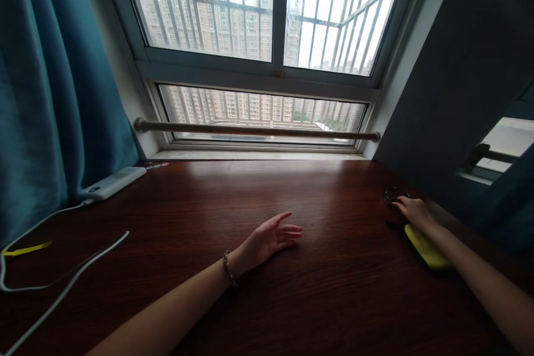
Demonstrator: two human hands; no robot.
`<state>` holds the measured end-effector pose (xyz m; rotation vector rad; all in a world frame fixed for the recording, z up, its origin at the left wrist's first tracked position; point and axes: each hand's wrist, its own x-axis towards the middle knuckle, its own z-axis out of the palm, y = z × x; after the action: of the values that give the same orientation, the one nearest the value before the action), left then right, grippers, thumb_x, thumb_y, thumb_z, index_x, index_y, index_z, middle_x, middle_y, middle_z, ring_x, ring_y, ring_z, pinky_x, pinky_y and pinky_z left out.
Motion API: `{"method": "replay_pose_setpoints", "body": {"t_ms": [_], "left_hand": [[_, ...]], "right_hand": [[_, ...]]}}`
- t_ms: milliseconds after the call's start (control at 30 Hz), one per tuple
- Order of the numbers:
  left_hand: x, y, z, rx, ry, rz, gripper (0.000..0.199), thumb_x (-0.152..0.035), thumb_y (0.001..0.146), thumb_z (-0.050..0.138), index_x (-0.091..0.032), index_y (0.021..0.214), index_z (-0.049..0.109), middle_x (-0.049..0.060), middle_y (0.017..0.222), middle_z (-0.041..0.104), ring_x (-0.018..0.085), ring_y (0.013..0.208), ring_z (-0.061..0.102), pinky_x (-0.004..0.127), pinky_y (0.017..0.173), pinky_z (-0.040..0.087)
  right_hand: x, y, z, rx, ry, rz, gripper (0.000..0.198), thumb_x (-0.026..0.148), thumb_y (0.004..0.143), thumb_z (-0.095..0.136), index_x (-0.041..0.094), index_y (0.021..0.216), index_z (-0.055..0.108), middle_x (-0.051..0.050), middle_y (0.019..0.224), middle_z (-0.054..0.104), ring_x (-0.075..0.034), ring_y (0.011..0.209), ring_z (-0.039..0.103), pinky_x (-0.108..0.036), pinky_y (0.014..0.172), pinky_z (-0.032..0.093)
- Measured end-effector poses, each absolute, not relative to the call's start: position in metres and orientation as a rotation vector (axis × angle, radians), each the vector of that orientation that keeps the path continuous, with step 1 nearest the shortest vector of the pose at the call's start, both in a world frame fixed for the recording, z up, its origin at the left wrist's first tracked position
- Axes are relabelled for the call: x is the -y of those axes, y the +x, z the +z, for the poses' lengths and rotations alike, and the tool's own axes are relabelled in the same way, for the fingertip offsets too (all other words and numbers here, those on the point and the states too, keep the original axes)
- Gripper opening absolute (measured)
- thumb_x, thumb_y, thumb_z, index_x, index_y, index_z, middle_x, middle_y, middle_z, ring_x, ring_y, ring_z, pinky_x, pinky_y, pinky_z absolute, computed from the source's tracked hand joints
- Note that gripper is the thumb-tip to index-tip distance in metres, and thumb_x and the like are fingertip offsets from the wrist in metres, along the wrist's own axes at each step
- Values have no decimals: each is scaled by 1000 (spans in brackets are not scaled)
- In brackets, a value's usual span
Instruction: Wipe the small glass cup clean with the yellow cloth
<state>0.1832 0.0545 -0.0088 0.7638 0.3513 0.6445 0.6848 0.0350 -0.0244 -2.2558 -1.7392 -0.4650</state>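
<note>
My left hand [267, 239] is open, its fingers stretched to the right over the middle of the dark wooden tabletop [250, 189], and it holds nothing. A beaded bracelet [227, 268] circles that wrist. At the right side of the table, my right hand [415, 212] has its fingers closed on a thin, dark-rimmed thing that looks like a pair of eyeglasses [390, 196]. My fingers cover part of it. Beneath the right wrist lies a yellow case with a dark edge [425, 247], partly hidden by the forearm.
A white power strip [114, 183] lies at the back left beside a blue curtain [54, 89]. A white cable [70, 283] and a yellow strip [27, 249] are on the left. A metal bar [258, 130] crosses the window behind the table. A dark wall [450, 83] rises on the right.
</note>
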Motion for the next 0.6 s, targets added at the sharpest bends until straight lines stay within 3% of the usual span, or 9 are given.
{"method": "replay_pose_setpoints", "body": {"t_ms": [233, 600], "left_hand": [[-58, 183, -16, -329, 814, 613, 40, -32, 89, 42, -8, 119, 51, 18, 106, 64, 28, 107, 57, 48, 104, 27], [-60, 181, -22, -276, 845, 599, 40, -35, 90, 40, -9, 117, 55, 18, 109, 62, 29, 109, 56, 48, 104, 27]], "right_hand": [[-41, 693, -23, 1752, -2248, -377, 25, 36, 81, 47, 19, 81, 65, -9, 67, 66, -25, 64, 64, -29, 56, 42], [-58, 682, -17, 1833, -2218, -217, 26, 40, 81, 47, 22, 85, 66, -5, 64, 65, -23, 61, 62, -28, 56, 42]]}}
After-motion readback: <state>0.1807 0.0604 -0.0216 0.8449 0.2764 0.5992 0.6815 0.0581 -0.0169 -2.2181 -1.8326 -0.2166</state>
